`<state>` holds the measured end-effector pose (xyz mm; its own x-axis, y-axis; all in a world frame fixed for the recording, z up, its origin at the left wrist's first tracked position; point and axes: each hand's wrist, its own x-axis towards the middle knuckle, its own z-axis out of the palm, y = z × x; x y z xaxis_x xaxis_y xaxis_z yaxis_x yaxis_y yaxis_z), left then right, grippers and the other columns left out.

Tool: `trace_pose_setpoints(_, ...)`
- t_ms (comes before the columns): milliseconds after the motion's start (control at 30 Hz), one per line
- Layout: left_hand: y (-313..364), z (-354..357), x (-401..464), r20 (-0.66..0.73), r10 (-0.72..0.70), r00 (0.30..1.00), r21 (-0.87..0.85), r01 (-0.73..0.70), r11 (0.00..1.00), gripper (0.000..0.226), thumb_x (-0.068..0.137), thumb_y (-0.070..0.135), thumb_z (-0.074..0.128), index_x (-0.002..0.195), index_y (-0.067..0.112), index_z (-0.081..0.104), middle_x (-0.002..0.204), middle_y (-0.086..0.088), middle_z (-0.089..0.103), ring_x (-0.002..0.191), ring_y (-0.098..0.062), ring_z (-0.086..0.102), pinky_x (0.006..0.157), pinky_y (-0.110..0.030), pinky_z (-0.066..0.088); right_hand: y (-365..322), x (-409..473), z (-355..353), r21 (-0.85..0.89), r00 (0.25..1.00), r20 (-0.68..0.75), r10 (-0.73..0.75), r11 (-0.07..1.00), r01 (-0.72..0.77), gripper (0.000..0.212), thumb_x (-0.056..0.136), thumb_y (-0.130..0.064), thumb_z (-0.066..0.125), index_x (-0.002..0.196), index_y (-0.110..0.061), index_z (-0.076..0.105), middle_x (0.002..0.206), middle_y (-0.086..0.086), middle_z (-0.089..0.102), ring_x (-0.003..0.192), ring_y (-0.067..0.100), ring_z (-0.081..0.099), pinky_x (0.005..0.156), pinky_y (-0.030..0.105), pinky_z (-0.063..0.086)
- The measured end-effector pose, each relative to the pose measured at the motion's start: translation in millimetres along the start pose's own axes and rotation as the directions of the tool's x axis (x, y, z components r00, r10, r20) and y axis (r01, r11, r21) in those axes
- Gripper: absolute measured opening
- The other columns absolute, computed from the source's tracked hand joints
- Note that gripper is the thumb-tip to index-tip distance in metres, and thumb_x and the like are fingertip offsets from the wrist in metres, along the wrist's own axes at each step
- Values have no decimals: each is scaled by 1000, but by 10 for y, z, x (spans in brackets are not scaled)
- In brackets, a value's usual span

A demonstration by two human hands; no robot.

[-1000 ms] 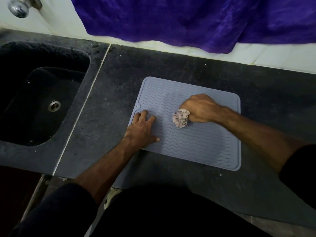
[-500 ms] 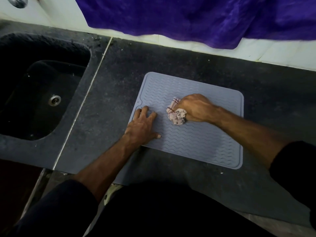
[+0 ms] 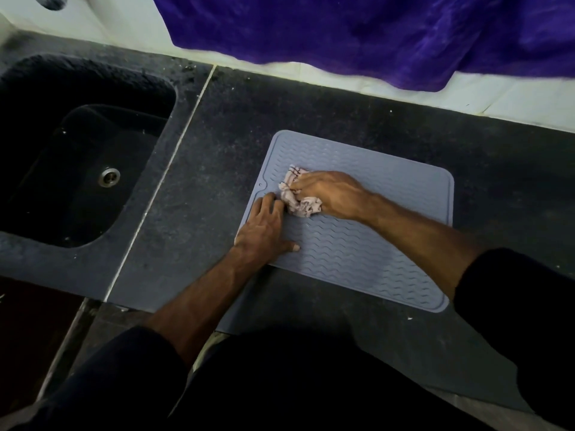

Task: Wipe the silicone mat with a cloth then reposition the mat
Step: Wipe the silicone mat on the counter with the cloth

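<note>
Dark speckled stone counter point(image 3: 357, 119) carries a grey wavy-ribbed silicone mat point(image 3: 357, 253), bare counter around its edges. Left hand point(image 3: 264, 231) presses flat, fingers spread, at its 9 o'clock edge. Right hand point(image 3: 329, 194) clutches a crumpled pale cloth point(image 3: 295, 197), toward 10 o'clock.

Dim, low-contrast frame, wide-angle.
Sink point(image 3: 77, 150) basin and the person's dark clothing crush to near black. Brightest area is the white wall strip point(image 3: 513, 101) up top. Slight motion blur on the purple fabric point(image 3: 373, 35) hem; straight edges bow toward the borders.
</note>
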<state>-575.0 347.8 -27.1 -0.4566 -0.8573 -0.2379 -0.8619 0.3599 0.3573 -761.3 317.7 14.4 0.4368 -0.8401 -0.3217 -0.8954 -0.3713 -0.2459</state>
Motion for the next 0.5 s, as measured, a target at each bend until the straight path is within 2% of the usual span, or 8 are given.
trace_pose_setpoints(133, -17, 26, 12, 36, -12, 999, 6, 12, 1000, 93, 66, 50, 80, 136, 9, 32, 150, -11, 21, 141, -28, 18, 116, -40, 24, 111, -132, -13, -132, 993, 50, 103, 987, -95, 49, 83, -22, 70, 130, -27, 57, 127, 2, 64, 116, 24, 58, 100, 42, 47)
trace_pose_setpoints(167, -20, 32, 3, 33, -23, 999, -8, 23, 1000, 96, 66, 50, 80, 137, 9, 31, 151, -11, 19, 141, -28, 17, 116, -40, 25, 130, -149, -62, -118, 994, 43, 99, 989, -93, 40, 82, -24, 71, 121, -26, 63, 116, 3, 69, 106, 23, 63, 94, 41, 51)
trace_pose_setpoints(233, -21, 40, -47, 10, -69, 998, -71, 69, 995, 108, 64, 50, 82, 144, 9, 22, 153, -14, 12, 142, -29, 16, 116, -40, 26, 164, -125, -184, -5, 993, 33, 116, 993, -116, 7, 82, -24, 70, 88, -21, 71, 83, 2, 72, 78, 21, 67, 71, 35, 54)
trace_pose_setpoints(300, -23, 46, -105, -30, -116, 993, -168, 110, 980, 122, 60, 50, 84, 150, 13, 8, 153, -13, 10, 142, -29, 17, 114, -43, 29, 165, -21, -290, 69, 991, 11, 136, 988, -136, 21, 82, -22, 69, 64, -21, 60, 61, -4, 62, 59, 16, 60, 52, 27, 43)
trace_pose_setpoints(367, -13, 47, -143, -59, -129, 990, -236, 112, 965, 132, 59, 47, 86, 152, 19, -4, 152, -13, 12, 140, -30, 19, 112, -46, 30, 76, 84, -363, 88, 995, -44, 86, 993, -82, 18, 82, -22, 69, 66, -22, 61, 62, -6, 62, 61, 16, 61, 53, 27, 43)
trace_pose_setpoints(400, -10, 45, -145, -65, -132, 989, -254, 111, 961, 136, 58, 46, 87, 151, 20, -9, 151, -13, 12, 139, -30, 20, 112, -47, 31, -3, 120, -383, 89, 997, -59, 58, 995, -52, 7, 82, -23, 69, 75, -21, 67, 70, -4, 68, 68, 17, 64, 59, 30, 49)
trace_pose_setpoints(433, -9, 43, -138, -70, -137, 988, -268, 114, 957, 139, 57, 45, 87, 151, 21, -13, 150, -13, 13, 138, -30, 21, 111, -47, 32, -70, 168, -371, 99, 996, -90, 19, 995, -10, 6, 82, -23, 69, 87, -22, 71, 81, -2, 72, 76, 18, 66, 68, 34, 53)
trace_pose_setpoints(500, -16, 40, -114, -79, -142, 987, -281, 115, 953, 144, 54, 45, 89, 150, 22, -16, 149, -13, 13, 137, -31, 23, 109, -47, 34, -214, 265, -288, 84, 993, -113, -42, 995, 51, 24, 81, -17, 69, 104, -25, 71, 99, 0, 73, 89, 20, 66, 80, 37, 54)
